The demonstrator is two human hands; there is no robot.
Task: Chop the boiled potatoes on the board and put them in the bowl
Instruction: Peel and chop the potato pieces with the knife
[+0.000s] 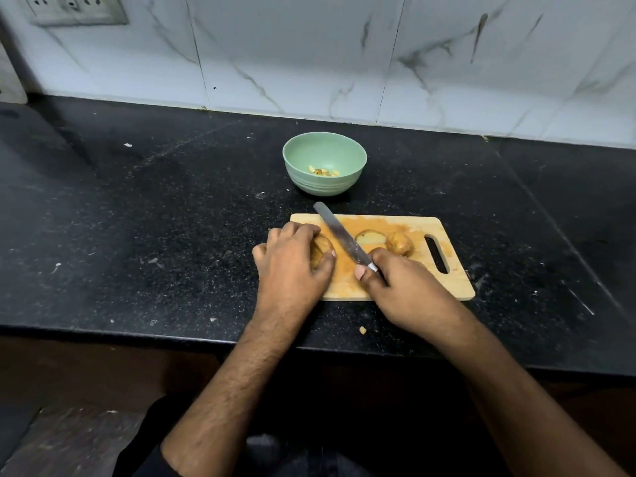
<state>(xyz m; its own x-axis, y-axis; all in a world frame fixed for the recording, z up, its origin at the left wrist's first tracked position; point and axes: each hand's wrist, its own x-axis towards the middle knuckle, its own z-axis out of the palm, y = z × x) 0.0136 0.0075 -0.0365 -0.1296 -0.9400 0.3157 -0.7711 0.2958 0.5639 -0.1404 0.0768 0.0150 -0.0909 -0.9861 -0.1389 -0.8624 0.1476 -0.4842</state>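
A wooden cutting board (454, 280) lies on the black counter. My left hand (292, 263) grips a brown-skinned potato (320, 247) at the board's left end, fingers curled over it. My right hand (402, 287) holds a knife (339, 234) by its handle; the blade points up and left, just right of that potato. A halved potato (370, 237) with its pale cut face up and a whole potato (399, 243) lie mid-board. A green bowl (351, 156) behind the board holds a few chopped pieces (322, 171).
The black stone counter (155, 218) carries scattered crumbs, and one potato bit (362, 329) lies near its front edge. A marble-tiled wall (344, 56) rises behind, with a socket panel (74, 8) at the top left.
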